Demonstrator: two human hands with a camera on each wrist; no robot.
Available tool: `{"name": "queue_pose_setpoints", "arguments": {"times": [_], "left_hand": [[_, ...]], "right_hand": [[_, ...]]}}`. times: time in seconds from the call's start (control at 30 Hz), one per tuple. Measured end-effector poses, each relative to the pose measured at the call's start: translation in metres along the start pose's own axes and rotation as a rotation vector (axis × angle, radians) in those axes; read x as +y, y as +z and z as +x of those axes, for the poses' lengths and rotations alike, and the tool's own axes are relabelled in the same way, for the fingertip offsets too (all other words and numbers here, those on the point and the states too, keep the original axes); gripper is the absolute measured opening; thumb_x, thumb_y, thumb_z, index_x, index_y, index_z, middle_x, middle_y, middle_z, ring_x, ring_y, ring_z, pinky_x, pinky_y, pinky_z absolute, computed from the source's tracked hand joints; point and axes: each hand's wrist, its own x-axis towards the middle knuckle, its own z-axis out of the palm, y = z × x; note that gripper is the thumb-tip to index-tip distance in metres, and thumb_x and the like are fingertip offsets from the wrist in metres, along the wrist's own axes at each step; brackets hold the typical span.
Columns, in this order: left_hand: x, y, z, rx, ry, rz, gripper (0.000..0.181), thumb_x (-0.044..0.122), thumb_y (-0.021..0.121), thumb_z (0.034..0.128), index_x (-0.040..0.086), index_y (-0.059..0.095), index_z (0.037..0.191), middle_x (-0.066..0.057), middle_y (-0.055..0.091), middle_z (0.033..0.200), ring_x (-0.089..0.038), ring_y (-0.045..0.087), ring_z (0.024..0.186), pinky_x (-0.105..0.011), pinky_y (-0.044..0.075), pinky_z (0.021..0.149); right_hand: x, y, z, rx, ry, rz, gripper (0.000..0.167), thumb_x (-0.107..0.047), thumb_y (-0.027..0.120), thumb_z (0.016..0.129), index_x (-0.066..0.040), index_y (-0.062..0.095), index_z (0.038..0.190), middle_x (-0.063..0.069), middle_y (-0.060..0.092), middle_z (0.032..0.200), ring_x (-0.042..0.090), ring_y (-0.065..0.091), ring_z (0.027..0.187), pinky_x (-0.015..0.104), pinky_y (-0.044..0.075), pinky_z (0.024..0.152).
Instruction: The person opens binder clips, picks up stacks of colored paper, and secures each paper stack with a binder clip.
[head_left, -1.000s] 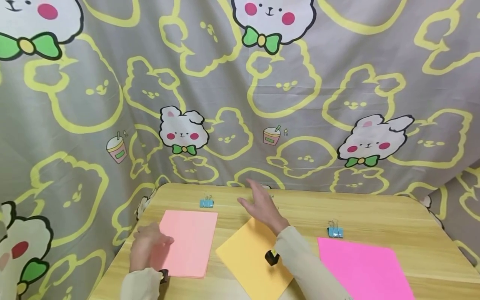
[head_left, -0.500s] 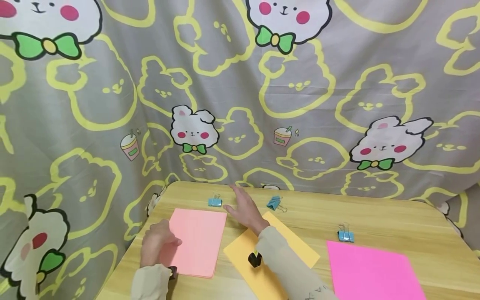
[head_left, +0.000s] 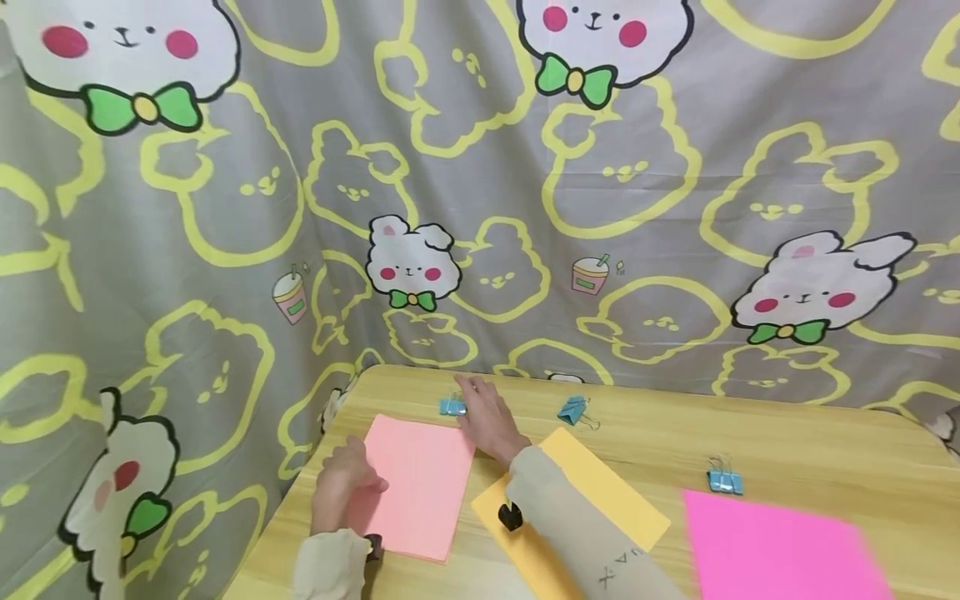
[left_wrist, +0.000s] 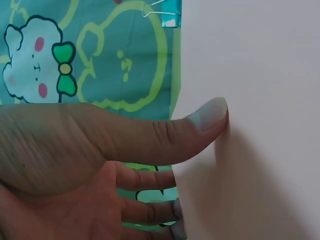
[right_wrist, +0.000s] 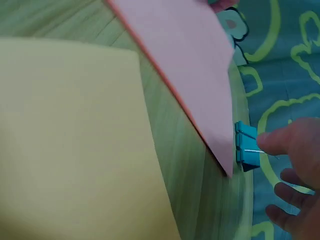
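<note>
A stack of light pink paper (head_left: pixel 423 483) lies at the table's left. My left hand (head_left: pixel 343 483) holds its left edge. In the left wrist view, the thumb (left_wrist: pixel 205 117) lies on top of the paper, the index finger passes behind its edge and other fingertips meet that edge. Beyond the stack's far edge stands a blue binder clip (head_left: pixel 452 407). Right beside it is my right hand (head_left: pixel 491 421), fingers loosely bent and apart. In the right wrist view, its thumb (right_wrist: pixel 272 142) overlaps the clip (right_wrist: pixel 245 145); whether they touch I cannot tell.
Yellow-orange paper (head_left: pixel 607 492) lies turned at an angle under my right forearm. Magenta paper (head_left: pixel 787 550) is at the right. A second binder clip (head_left: pixel 572 411) lies tipped over behind the orange paper, and a third (head_left: pixel 725 481) stands behind the magenta. A patterned curtain (head_left: pixel 510 183) borders the table.
My right hand has moved left and now reaches the binder clip behind the pink paper, uncovering the tipped clip. The left hand stays at the pink paper. The head view has swung left.
</note>
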Motion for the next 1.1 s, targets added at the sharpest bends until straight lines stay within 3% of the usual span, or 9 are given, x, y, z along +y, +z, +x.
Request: {"name": "queue_pose_setpoints", "arguments": {"times": [0.13, 0.3, 0.53, 0.87, 1.0, 1.1], "left_hand": [[0.005, 0.011, 0.007, -0.009, -0.007, -0.025, 0.081, 0.011, 0.090, 0.0753, -0.019, 0.040, 0.131, -0.038, 0.056, 0.116, -0.053, 0.054, 0.108, -0.066, 0.046, 0.092], [0.010, 0.013, 0.012, -0.017, 0.017, -0.074, 0.094, 0.005, 0.087, 0.0767, -0.023, 0.027, 0.143, -0.046, 0.048, 0.131, -0.058, 0.050, 0.122, -0.066, 0.041, 0.102], [0.013, 0.011, 0.011, -0.043, 0.033, -0.132, 0.102, 0.002, 0.084, 0.0775, -0.024, 0.015, 0.148, -0.048, 0.040, 0.140, -0.059, 0.042, 0.131, -0.063, 0.035, 0.110], [0.007, 0.013, 0.010, -0.048, 0.035, -0.171, 0.105, -0.003, 0.082, 0.0767, -0.020, 0.010, 0.151, -0.048, 0.043, 0.136, -0.055, 0.050, 0.123, -0.062, 0.040, 0.105], [-0.005, 0.011, 0.014, -0.020, 0.079, -0.130, 0.082, -0.004, 0.073, 0.0804, -0.019, 0.026, 0.146, -0.042, 0.053, 0.128, -0.047, 0.058, 0.109, -0.056, 0.048, 0.092], [-0.015, 0.009, 0.017, 0.005, 0.121, -0.127, 0.049, -0.005, 0.064, 0.0822, -0.015, 0.048, 0.127, -0.031, 0.061, 0.111, -0.040, 0.059, 0.094, -0.049, 0.050, 0.078]], "right_hand": [[0.002, 0.002, 0.001, 0.014, -0.018, -0.115, 0.067, -0.005, 0.078, 0.090, -0.005, 0.048, 0.150, 0.015, 0.056, 0.140, 0.034, 0.056, 0.125, 0.046, 0.054, 0.092], [0.002, 0.003, 0.007, 0.006, -0.066, -0.207, 0.057, -0.008, 0.078, 0.091, -0.003, 0.056, 0.143, 0.014, 0.060, 0.136, 0.032, 0.059, 0.120, 0.046, 0.057, 0.085], [-0.002, 0.004, 0.014, 0.038, -0.096, -0.215, 0.029, -0.008, 0.075, 0.093, -0.004, 0.069, 0.121, 0.012, 0.066, 0.115, 0.028, 0.065, 0.099, 0.038, 0.058, 0.073], [-0.009, -0.003, 0.015, 0.008, 0.004, 0.018, 0.013, -0.004, 0.078, 0.091, -0.005, 0.065, 0.090, 0.004, 0.060, 0.093, 0.024, 0.061, 0.087, 0.034, 0.054, 0.071], [-0.013, -0.009, 0.016, -0.080, 0.009, 0.153, 0.022, -0.002, 0.072, 0.094, -0.008, 0.057, 0.080, 0.002, 0.054, 0.086, 0.018, 0.054, 0.080, 0.030, 0.048, 0.067], [-0.013, -0.012, 0.016, -0.139, 0.024, 0.236, 0.025, -0.002, 0.071, 0.095, -0.010, 0.054, 0.079, 0.001, 0.053, 0.081, 0.016, 0.051, 0.076, 0.028, 0.046, 0.064]]}}
